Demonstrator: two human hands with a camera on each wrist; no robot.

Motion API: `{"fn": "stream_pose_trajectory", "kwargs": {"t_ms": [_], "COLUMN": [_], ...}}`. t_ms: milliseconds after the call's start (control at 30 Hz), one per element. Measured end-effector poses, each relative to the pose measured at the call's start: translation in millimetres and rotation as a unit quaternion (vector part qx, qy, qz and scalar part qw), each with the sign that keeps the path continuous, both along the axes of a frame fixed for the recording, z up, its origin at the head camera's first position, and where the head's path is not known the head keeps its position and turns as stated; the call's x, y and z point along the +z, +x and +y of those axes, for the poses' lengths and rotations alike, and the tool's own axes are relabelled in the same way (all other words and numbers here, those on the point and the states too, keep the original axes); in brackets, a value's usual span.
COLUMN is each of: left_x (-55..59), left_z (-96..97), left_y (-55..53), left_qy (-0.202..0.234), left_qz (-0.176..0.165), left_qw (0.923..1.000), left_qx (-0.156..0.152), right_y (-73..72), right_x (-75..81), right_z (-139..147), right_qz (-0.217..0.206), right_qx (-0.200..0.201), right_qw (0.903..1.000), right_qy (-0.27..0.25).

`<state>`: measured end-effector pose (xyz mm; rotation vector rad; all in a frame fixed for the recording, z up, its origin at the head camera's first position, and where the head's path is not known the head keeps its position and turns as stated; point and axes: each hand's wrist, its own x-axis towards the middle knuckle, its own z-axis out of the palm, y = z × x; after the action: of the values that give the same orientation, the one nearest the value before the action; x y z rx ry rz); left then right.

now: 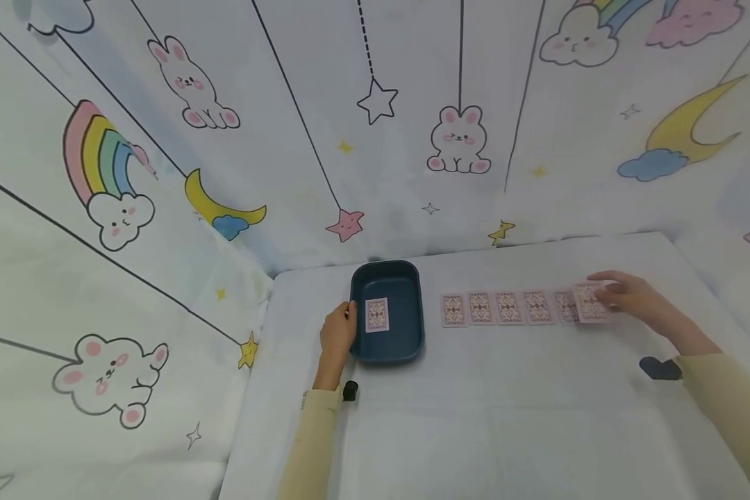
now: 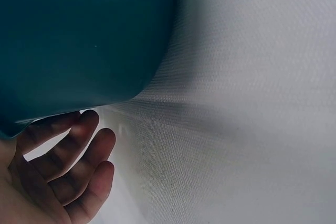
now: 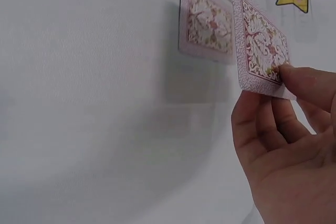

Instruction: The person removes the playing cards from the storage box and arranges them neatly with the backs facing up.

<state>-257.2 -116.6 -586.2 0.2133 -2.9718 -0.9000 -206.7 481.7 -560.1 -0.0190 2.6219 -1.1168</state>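
Note:
My left hand holds the left side wall of a dark teal tray, thumb at the rim. In the left wrist view its fingers curl beside the tray's outer wall. One playing card lies face down inside the tray. At the right end of a card row, my right hand pinches another playing card between thumb and fingers, its red patterned back showing. This card is tilted above the table and overlaps the last card of the row in the head view.
Several face-down playing cards form a row to the right of the tray on a white-covered table. Behind the table and along its left side hangs a white cloth printed with bunnies, stars and moons.

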Motion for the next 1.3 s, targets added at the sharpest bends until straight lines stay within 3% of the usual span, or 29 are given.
{"fn": "stream_pose_trajectory", "kwargs": {"t_ms": [200,333,633,733,1000,1167,1300], "left_x": [0.0,0.7,3.5,4.0,3.1,3.3,3.0], "left_z": [0.1,3.4,5.5,5.9,1.1,1.2,5.8], "left_y": [0.2,1.8,4.2,4.6,3.2,6.0,7.1], "left_qy": [0.000,0.005,0.006,0.009,0.000,0.001,0.011], "left_qz": [0.005,0.000,0.003,0.003,0.002,0.009,0.010], "left_qw": [0.9999,1.0000,0.9999,0.9999,1.0000,0.9999,0.9999], "left_qx": [0.012,0.005,0.011,0.010,0.004,0.009,0.008], "right_y": [-3.2,-2.2,-6.3,-4.3,1.6,7.7,12.3], "right_x": [0.6,-1.2,-13.1,-14.5,-39.5,-41.1,-31.3], "right_z": [10.3,14.7,11.3,4.2,-6.1,-15.0,-25.4], "right_qz": [-0.007,-0.022,-0.025,-0.001,0.136,0.161,0.168], "right_qx": [-0.004,-0.013,-0.042,-0.052,-0.091,-0.115,-0.158], "right_qw": [0.9997,0.9989,0.9961,0.9953,0.9821,0.9746,0.9684], "right_qy": [0.021,0.040,0.073,0.082,0.093,0.105,0.095]}}
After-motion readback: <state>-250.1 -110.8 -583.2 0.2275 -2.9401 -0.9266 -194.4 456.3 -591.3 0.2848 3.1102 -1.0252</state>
